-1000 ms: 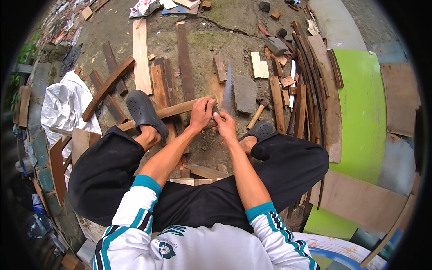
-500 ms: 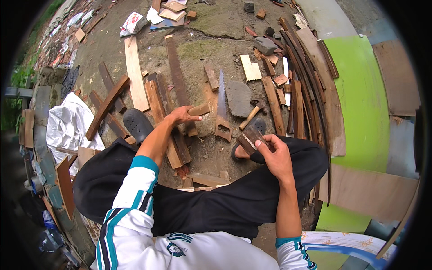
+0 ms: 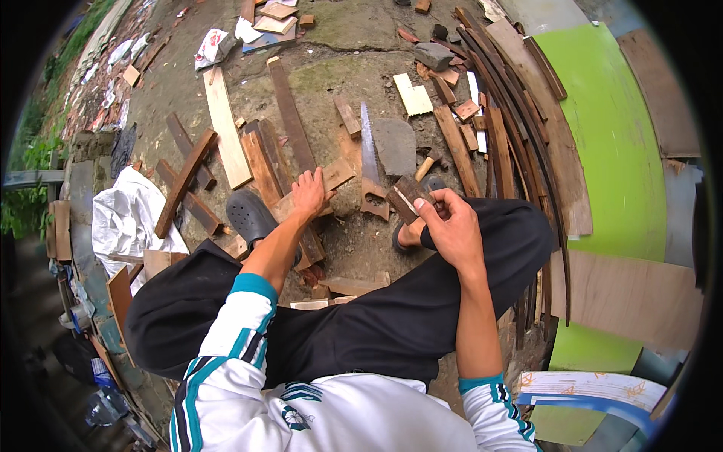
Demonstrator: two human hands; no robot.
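I squat on bare ground among wood scraps. My left hand rests palm down on a short light plank that lies across darker boards in front of my left shoe. My right hand is closed around a small dark wooden block, held above my right knee. A handsaw lies blade up on the ground between the hands, its wooden handle toward me. A hammer lies just beyond the block.
Long planks and dark boards lie ahead. A flat grey stone sits by the saw. Curved strips and a green panel fill the right. A white sack lies left.
The hands, together over the plank a second ago, have parted. The left hand now presses on the plank; the right has drawn back toward my knee holding the dark block.
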